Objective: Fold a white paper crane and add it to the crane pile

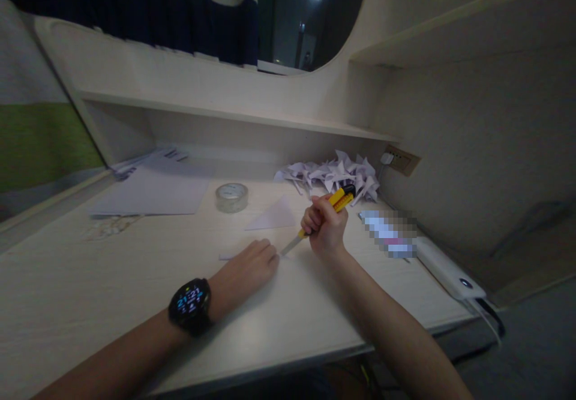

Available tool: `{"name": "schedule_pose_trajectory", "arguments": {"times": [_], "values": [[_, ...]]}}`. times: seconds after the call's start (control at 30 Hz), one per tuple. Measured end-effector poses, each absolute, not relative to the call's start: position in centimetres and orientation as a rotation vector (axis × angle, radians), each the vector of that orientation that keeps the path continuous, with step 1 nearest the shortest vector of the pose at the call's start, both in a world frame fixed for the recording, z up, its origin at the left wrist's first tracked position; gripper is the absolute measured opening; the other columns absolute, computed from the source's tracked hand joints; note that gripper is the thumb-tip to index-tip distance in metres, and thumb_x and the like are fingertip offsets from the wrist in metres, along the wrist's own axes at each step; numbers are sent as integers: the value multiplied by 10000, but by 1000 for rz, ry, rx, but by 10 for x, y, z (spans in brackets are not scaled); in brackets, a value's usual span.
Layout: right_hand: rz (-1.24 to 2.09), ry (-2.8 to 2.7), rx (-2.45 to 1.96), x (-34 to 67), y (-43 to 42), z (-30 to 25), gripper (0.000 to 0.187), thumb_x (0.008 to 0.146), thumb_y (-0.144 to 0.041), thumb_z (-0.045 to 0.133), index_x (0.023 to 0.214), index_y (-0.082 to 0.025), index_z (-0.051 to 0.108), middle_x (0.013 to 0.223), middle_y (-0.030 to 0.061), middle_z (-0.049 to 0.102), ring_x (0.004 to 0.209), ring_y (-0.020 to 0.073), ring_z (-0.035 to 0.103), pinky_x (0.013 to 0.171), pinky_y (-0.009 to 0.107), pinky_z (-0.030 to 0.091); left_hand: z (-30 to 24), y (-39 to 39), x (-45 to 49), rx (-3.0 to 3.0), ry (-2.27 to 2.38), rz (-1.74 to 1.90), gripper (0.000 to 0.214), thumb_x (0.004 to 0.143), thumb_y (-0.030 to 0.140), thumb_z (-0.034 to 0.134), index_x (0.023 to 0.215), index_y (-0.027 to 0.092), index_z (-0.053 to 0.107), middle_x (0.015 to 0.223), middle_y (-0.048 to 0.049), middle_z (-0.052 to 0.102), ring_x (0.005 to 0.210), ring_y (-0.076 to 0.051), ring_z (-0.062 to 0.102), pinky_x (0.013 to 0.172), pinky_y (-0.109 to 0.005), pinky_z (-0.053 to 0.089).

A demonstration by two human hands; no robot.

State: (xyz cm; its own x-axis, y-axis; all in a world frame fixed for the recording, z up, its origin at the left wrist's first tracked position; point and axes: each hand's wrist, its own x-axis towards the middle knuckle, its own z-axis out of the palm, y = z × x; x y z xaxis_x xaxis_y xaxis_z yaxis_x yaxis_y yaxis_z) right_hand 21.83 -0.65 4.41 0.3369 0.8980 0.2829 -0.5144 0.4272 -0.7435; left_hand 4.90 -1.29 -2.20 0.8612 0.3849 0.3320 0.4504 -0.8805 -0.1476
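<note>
My right hand [324, 225] is wrapped round a yellow and black utility knife [342, 197], its blade extended and slanting down to the left. The blade tip comes close to the fingertips of my left hand [252, 263]. Under that left hand lies a small piece of white paper [227, 256], mostly covered, held against the desk with the fingers curled together. Just beyond it rests a white paper triangle [273, 214]. A roll of clear tape [231, 197] lies flat to the left of the triangle.
Folded paper pinwheel-like pieces [335, 175] are heaped at the back right. White paper sheets [155, 184] are stacked at the back left. On the right lie a blurred-out phone [389, 233] and a white power strip-like device [447, 268] with cables. A shelf [234, 116] overhangs the desk's back.
</note>
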Motion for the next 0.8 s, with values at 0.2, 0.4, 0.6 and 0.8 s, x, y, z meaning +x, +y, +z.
{"name": "schedule_pose_trajectory", "arguments": {"times": [0.2,0.4,0.6,0.8], "values": [[995,-759,-590,219,-7,45,295,676,-227,664,648,-228,370,382,-135,276,318,45,204,306,177,195,-25,-10,51,-2796,-660,-416,187,947,94,423,889,113,600,869,-89,589,864,-213,505,770,-346,433],[1012,-742,-563,218,-8,45,295,683,-200,661,654,-229,369,388,-136,273,321,46,198,304,175,191,-26,-9,48,-2845,-632,-494,197,957,99,398,923,116,592,899,-88,591,883,-204,509,789,-345,436],[1005,-754,-569,218,-7,44,295,682,-203,658,646,-226,366,383,-135,276,319,43,202,306,173,192,-25,-11,48,-2859,-681,-478,217,970,113,371,931,116,585,899,-82,593,877,-193,510,788,-333,434],[1011,-746,-563,219,-6,44,279,677,-196,656,660,-227,379,378,-138,287,315,45,209,303,171,197,-30,-9,48,-2913,-715,-512,228,974,132,359,943,120,585,923,-82,596,904,-194,511,822,-338,428]]}}
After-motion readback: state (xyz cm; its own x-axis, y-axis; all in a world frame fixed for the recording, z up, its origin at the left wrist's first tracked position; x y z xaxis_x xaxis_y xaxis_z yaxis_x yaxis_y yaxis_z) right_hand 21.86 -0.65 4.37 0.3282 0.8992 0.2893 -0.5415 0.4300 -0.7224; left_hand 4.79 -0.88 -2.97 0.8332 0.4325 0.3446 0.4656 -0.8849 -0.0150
